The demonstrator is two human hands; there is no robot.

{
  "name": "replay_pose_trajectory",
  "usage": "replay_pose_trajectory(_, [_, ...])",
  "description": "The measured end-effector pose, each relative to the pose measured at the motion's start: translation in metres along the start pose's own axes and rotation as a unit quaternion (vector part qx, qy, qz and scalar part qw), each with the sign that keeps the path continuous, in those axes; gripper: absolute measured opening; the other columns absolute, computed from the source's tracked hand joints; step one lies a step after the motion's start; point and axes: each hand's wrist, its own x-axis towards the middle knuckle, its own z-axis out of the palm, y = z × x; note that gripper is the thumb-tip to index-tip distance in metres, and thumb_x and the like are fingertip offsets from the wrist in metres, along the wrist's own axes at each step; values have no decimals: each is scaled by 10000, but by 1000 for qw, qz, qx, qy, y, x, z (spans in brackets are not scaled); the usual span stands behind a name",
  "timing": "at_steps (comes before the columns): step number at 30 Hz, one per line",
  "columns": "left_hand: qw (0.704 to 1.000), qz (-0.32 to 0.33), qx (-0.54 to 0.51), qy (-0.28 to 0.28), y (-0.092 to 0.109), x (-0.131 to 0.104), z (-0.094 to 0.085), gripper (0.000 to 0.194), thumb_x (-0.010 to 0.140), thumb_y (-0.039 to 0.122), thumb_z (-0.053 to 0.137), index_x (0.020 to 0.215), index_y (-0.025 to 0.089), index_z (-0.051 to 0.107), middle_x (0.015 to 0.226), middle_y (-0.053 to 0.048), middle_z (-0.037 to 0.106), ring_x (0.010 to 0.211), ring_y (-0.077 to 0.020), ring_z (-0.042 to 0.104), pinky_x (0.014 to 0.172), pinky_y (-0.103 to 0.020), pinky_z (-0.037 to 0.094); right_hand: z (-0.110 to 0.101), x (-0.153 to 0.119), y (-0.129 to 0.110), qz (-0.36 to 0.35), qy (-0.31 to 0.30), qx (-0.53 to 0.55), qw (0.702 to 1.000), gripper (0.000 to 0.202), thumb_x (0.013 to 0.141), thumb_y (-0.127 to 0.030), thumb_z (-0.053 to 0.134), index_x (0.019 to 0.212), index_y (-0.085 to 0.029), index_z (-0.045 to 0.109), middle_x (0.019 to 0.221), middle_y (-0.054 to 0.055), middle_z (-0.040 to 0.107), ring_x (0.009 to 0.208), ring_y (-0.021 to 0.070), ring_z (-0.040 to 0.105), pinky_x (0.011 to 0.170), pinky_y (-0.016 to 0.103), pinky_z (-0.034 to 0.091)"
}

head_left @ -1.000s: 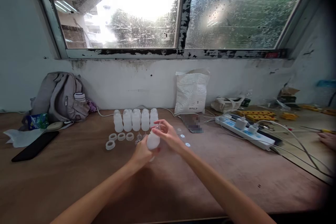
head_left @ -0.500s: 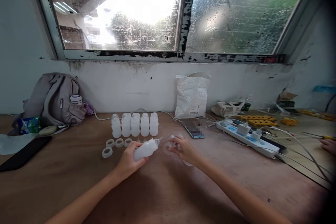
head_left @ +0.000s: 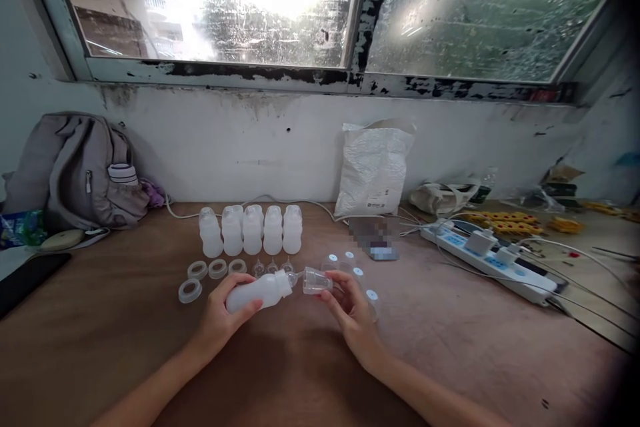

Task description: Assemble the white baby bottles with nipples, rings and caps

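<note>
My left hand [head_left: 227, 310] is wrapped round a frosted white bottle [head_left: 257, 292], tilted with its clear nipple top toward the right. Between thumb and fingers of my right hand [head_left: 353, 310] is a clear cap [head_left: 316, 281], its open end facing the nipple tip. Several frosted bottles [head_left: 253, 230] stand in a row behind. In front of them lie several white rings [head_left: 190, 291] and clear nipples [head_left: 273, 268]. More clear caps [head_left: 371, 296] with white dots stand beyond my right hand.
A grey backpack [head_left: 85, 170] sits at the left, near a black flat object [head_left: 30, 283]. Along the wall are a white plastic bag [head_left: 373, 170] and a phone [head_left: 383, 252]. A power strip [head_left: 493, 263] with cables lies at the right.
My right hand has picked up a clear cap and brought it to the nipple end of the bottle. The bottle in my left hand is tilted closer to level. The view has shifted.
</note>
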Motion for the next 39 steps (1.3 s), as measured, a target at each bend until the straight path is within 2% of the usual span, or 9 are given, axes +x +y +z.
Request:
replay_pose_trajectory(7, [999,-14,-3,-38,-1,0,-1,267,729,393,582,908,197,554,902,-26,586,740,-167,548,626,-238,433,-3,2,1,9,-6,8,1000,266,784,-336,593,1003,-240,477,942,16,566,801,154,602,772,288,481])
replay_pose_trajectory(15, [998,-10,4,-60,5,-2,0,256,718,371,589,901,196,556,904,-18,584,755,-164,541,643,-230,425,-1,-2,-2,42,-52,-10,998,279,782,-368,582,1004,-215,508,807,1,565,702,135,559,689,269,475])
replay_pose_trajectory(21, [997,4,4,-72,6,-4,0,258,718,378,591,901,198,558,862,-17,576,712,-156,532,603,-227,434,1,-1,-4,82,-62,-21,995,275,782,-451,547,817,-179,534,617,-28,529,511,108,510,478,230,431])
replay_pose_trajectory(25, [996,27,-6,-84,7,-6,0,255,715,365,604,903,199,563,857,-22,581,712,-157,542,595,-226,444,-1,0,-2,111,-62,-60,990,355,784,-505,511,647,-182,454,485,-58,463,376,80,430,363,196,312])
replay_pose_trajectory(28, [994,44,-5,-96,8,-7,0,246,719,354,605,906,200,560,870,-19,573,713,-151,543,598,-222,439,-3,0,-1,116,-56,-105,986,422,798,-522,478,560,-188,375,410,-77,377,331,62,346,349,195,238])
replay_pose_trajectory(33, [991,58,1,-118,9,-10,2,241,731,349,596,915,201,550,893,-22,563,738,-157,547,618,-231,435,-3,-1,0,102,-26,-157,982,466,807,-536,447,508,-197,332,393,-69,314,362,74,316,380,216,248])
replay_pose_trajectory(39, [992,56,12,-112,10,-14,9,241,734,353,592,919,208,540,890,-24,564,745,-159,548,626,-238,441,-1,-2,0,83,-14,-196,977,479,802,-543,437,506,-207,268,427,-62,268,401,84,283,403,233,213])
